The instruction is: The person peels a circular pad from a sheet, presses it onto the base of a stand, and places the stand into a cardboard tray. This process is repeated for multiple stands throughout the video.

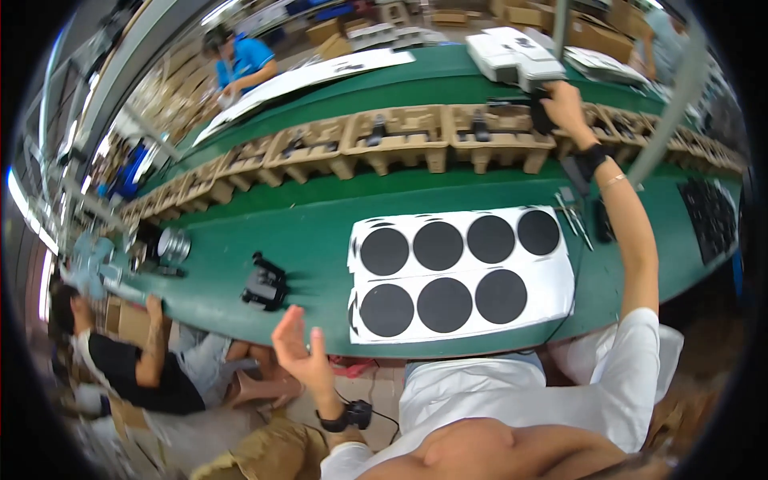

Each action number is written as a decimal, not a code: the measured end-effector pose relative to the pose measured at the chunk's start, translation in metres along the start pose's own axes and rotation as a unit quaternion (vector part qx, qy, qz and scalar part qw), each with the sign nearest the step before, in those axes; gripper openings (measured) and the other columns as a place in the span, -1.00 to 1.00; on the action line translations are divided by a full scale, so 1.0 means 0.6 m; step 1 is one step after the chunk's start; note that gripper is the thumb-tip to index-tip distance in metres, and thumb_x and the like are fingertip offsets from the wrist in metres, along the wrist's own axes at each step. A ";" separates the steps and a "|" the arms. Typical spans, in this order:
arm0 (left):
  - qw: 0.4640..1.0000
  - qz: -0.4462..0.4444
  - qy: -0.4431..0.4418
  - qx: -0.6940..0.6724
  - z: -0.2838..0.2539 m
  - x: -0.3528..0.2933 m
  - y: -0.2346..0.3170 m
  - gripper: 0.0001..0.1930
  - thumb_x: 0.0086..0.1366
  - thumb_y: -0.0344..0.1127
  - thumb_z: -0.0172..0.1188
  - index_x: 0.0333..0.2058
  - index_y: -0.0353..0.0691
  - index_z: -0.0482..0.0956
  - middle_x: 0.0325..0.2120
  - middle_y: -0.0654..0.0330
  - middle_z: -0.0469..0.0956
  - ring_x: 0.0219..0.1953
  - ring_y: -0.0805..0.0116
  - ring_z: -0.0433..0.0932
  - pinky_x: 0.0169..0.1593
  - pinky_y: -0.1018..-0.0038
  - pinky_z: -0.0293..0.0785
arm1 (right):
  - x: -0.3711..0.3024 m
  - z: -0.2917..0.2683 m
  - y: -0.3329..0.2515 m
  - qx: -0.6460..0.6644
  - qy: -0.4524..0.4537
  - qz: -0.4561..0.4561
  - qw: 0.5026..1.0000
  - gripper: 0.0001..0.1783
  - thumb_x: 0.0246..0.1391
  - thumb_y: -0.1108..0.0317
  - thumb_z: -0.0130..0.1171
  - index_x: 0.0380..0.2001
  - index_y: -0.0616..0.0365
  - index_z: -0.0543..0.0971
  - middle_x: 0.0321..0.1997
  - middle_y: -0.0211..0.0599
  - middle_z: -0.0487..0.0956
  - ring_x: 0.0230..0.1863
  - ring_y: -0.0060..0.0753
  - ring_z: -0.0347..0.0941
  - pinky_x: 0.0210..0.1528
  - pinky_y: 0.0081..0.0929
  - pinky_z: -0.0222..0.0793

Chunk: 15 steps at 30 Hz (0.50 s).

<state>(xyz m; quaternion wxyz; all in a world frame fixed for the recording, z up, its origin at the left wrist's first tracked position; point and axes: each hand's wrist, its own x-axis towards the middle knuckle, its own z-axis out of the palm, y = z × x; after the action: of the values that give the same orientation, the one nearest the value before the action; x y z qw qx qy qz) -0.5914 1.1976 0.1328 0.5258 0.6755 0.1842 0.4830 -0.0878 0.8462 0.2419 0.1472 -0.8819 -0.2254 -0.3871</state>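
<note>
My right hand (566,110) reaches far over the row of moulded brown pulp trays (400,148), its fingers closed on a dark black piece (542,114) whose kind I cannot make out. My left hand (302,352) hovers off the table's front edge, fingers stretched and apart, holding nothing. Nearest to it on the table is a black bracket-like device (265,284). Between my arms lies a white sheet (456,330) bearing several black round discs (444,304); the lower right spot has no disc.
Tweezer-like metal tools (574,222) lie right of the sheet, near a pile of black parts (708,216). White boxes (512,56) are stacked beyond the trays. A metal post (676,112) rises at right. One person (136,352) sits at left; another (240,62) works across.
</note>
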 end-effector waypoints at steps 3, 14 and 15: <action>0.994 -0.038 0.072 0.073 -0.093 0.009 -0.057 -0.55 0.13 -0.64 0.14 0.02 -0.33 0.34 0.00 0.07 0.43 0.07 0.24 0.41 0.12 0.37 0.31 | 0.027 0.032 0.054 -0.044 -0.040 -0.010 0.998 -0.76 -0.30 0.40 0.19 -0.45 0.26 0.60 -0.39 0.11 0.56 -0.26 0.14 0.51 -0.20 -0.17 0.44; 0.909 -0.006 -0.094 0.407 -0.184 0.204 -0.131 0.01 -0.30 -0.32 0.51 0.20 -0.26 0.18 0.26 -0.10 0.08 0.31 -0.02 0.07 0.31 0.19 0.06 | 0.038 0.030 0.075 -0.126 -0.163 0.055 0.977 -0.61 -0.20 0.40 0.34 -0.27 0.36 0.49 -0.25 0.19 0.53 -0.12 0.18 0.45 -0.14 -0.11 0.41; 0.903 -0.016 -0.152 0.401 -0.185 0.228 -0.141 0.08 -0.34 -0.30 0.53 0.24 -0.23 0.15 0.29 -0.09 0.03 0.34 -0.04 -0.01 0.34 0.17 -0.01 | 0.030 0.028 0.068 -0.129 -0.169 0.022 0.977 -0.67 -0.17 0.40 0.31 -0.35 0.36 0.47 -0.28 0.21 0.52 -0.14 0.23 0.43 -0.18 -0.05 0.38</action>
<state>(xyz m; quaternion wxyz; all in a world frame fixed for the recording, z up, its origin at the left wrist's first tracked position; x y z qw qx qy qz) -0.5997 1.3921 0.1181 0.2396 0.8914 0.2909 0.2517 -0.0459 0.8239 0.2412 0.0002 -0.9507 -0.1760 -0.2555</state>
